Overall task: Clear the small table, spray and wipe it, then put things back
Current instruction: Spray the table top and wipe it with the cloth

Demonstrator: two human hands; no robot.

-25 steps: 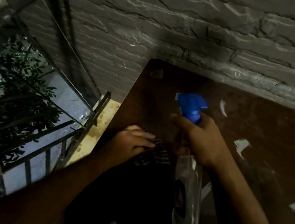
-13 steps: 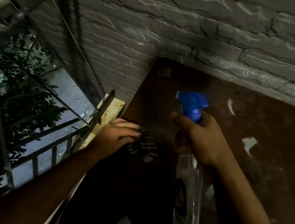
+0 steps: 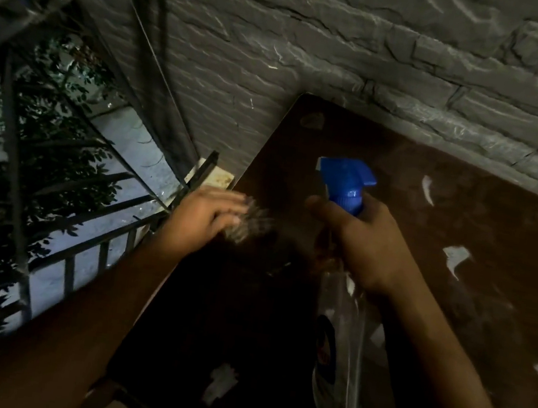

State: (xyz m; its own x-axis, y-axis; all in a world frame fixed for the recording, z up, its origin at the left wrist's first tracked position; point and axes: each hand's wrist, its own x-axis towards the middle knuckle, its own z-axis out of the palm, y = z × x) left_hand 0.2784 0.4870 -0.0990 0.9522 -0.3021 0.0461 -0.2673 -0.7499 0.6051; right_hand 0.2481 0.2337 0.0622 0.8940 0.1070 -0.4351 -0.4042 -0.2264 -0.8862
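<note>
— From the head view, what does each hand do?
— The left hand (image 3: 205, 215) presses a striped cloth (image 3: 252, 224) on the brown worktop (image 3: 454, 299) near its left edge, fingers (image 3: 229, 203) laid flat, close together. The right hand (image 3: 363, 245) grips the neck of a spray bottle (image 3: 341, 359), fingers curled round it.
— And the bottle?
— Held over the middle of the worktop, blue nozzle (image 3: 345, 180) towards the far-left corner, beside the stone wall (image 3: 350, 59).
</note>
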